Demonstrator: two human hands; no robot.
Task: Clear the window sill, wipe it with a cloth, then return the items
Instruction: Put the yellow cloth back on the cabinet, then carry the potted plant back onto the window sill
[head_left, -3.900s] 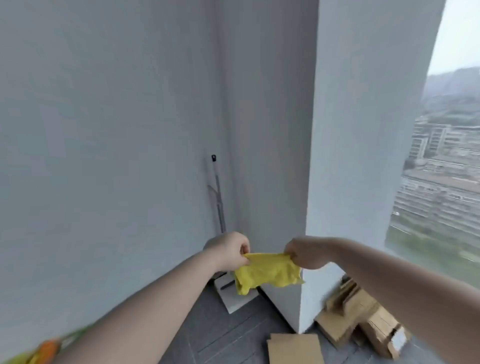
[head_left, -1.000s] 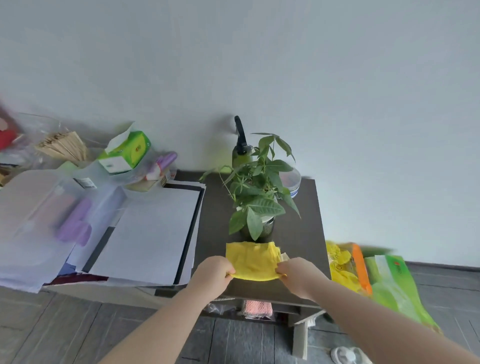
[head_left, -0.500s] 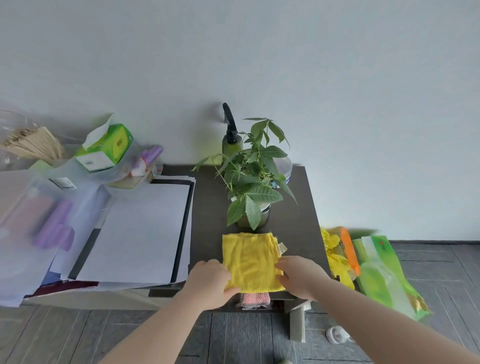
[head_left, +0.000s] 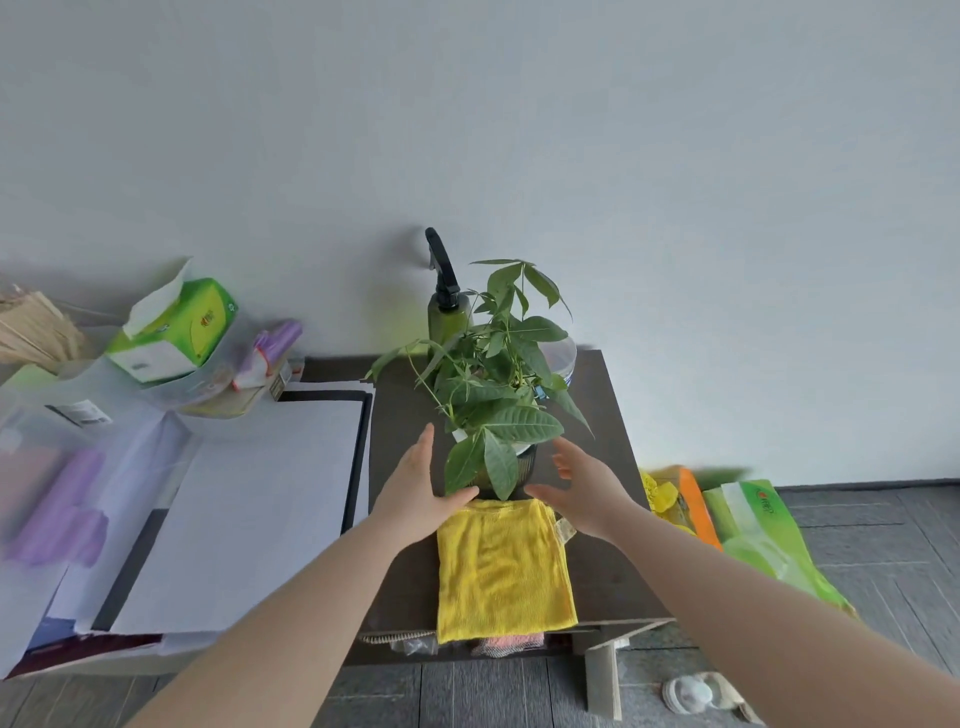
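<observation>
Sitting between both palms, untouched as far as can be told: small leafy green plant in a dark ribbed pot, on the dark brown table top. Reaching in from either side, left hand spread wide with thumb out toward the pot's base, right hand likewise splayed and empty, fingers fanned, neither gripping anything. Lying flat just behind the wrists, nearer the body: folded yellow microfibre cloth, its near edge hanging slightly over the table's front lip. Likely starting the return of items, judging by the cloth being set down. Risking a tip-over by closing too high, on stems and drooping leaves instead of the pot wall; leaves are hanging over the rim and hiding much of it, so squeezing blind could be crushing foliage or letting the pot slip. Risking also a knock beyond the fingertips: olive green spray bottle with black trigger head standing close behind the plant, beside a clear round plastic container, both within reach of swinging branches during a lift. Possibly dragging the cloth off the edge with a forearm while pulling back. Farther off past the left hand: white sheets of paper and a green tissue box, probably safe from any of this.
</observation>
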